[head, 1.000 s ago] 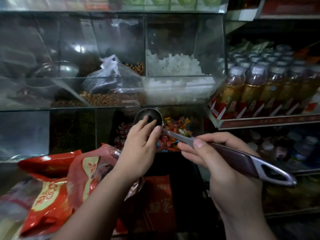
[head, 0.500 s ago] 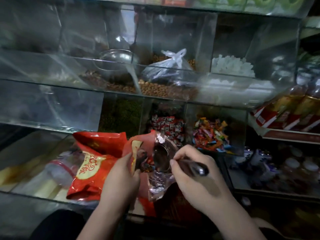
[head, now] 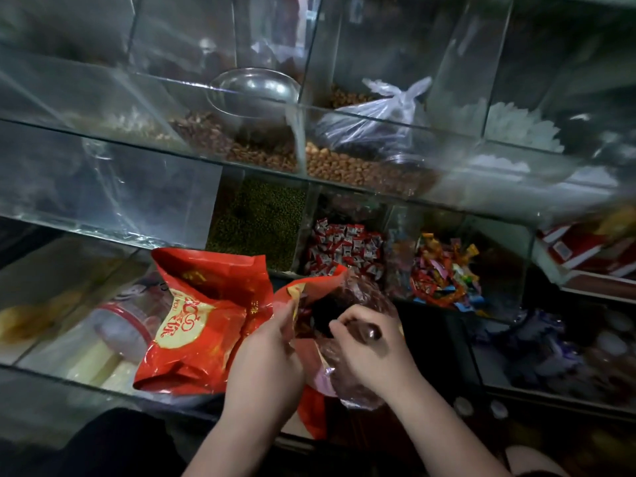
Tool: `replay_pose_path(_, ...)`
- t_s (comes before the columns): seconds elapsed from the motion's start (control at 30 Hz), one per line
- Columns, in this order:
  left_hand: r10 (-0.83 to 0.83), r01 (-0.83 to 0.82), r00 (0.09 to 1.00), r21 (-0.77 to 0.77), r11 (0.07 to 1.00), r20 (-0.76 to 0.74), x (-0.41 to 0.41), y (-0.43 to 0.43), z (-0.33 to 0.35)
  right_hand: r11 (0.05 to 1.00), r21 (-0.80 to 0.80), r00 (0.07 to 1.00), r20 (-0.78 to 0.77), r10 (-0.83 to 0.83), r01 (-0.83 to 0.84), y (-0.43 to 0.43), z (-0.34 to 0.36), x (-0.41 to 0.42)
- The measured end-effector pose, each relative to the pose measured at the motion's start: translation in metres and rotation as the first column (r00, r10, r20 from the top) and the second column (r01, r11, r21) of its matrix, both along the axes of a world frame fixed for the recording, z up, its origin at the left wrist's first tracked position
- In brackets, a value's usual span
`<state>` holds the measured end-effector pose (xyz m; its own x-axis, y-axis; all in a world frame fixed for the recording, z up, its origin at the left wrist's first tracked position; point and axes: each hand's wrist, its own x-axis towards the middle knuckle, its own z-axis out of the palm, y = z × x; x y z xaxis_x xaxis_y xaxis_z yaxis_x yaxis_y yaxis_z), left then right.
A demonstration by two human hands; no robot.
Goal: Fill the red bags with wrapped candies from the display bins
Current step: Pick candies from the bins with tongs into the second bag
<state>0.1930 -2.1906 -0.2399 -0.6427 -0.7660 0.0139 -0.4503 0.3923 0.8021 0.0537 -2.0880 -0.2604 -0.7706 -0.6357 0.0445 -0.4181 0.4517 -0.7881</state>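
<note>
Now I'm pinching the red bag [head: 321, 282] open with my left hand [head: 268, 349] — my right hand [head: 375, 352] is gripping the scoop handle [head: 370, 332] inside its mouth, just below the candy bin [head: 346, 247].

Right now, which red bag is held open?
The right red bag: left hand pinches its rim, right hand holds a scoop inside. The left red bag lies unheld.

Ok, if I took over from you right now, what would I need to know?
Left hand pinches open the mouth of the red bag.
Right hand grips the scoop handle, its head down in that bag.
A second red bag lies just left.
The wrapped candies sit in the bins behind.
Left to do: empty the scoop, then scoop more; how full the bags are is hidden.
</note>
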Motion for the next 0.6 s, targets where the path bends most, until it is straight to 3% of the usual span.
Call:
replay_pose_path(0.1,0.006,-0.006,1.000,-0.022,1.000,0.001,-0.003,0.001,0.001,0.962,-0.045,0.883,0.409,-0.229,0.270,-0.003,0.001,0.000)
replay_pose_path(0.17,0.007,-0.008,1.000,-0.034,0.999,-0.005,-0.004,0.001,0.002,0.926,-0.089,0.805,0.529,-0.269,0.368,-0.004,0.003,0.001)
replay_pose_path(0.43,0.027,-0.028,0.999,-0.079,0.996,-0.020,-0.001,-0.001,-0.001,0.835,-0.300,0.800,0.549,-0.244,0.460,0.008,0.018,0.015)
replay_pose_path(0.6,-0.009,0.007,1.000,-0.093,0.996,-0.025,0.001,0.000,-0.003,0.807,-0.343,0.789,0.570,-0.227,0.480,0.026,0.032,0.011)
